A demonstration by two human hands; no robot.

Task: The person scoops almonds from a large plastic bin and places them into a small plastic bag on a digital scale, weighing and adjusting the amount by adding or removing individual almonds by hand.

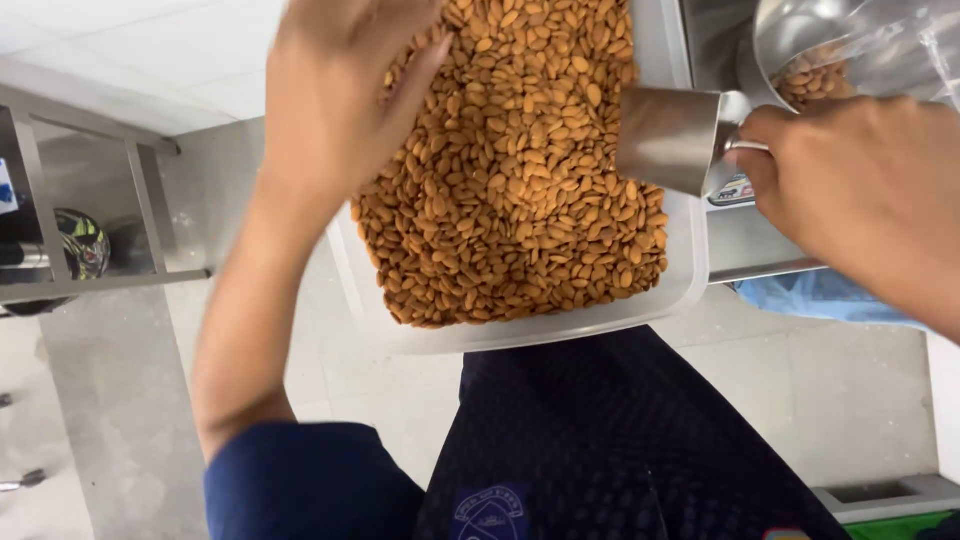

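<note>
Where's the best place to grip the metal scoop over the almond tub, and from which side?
Grip the scoop by its thin handle at its right end, coming from the right, as the right hand does. The wide open bowl points left over the almonds, offering no firm hold.

Almonds [510,170]: orange-brown, darker brown at the edges of each kernel; fill the tray from 12 to 6 o'clock. Tray [690,270]: translucent white rim. Scoop [668,138] at 2 o'clock: dull silver-grey metal. Bowl [800,30] at 1 o'clock: shiny silver, same brown almonds inside. Sleeve [300,480] at 7 o'clock: plain dark blue. Garment [620,440] at 6 o'clock: navy with fine dotted weave. Floor [110,400]: mottled pale grey. Shelf frame [140,190] at 9 o'clock: grey metal.
</note>
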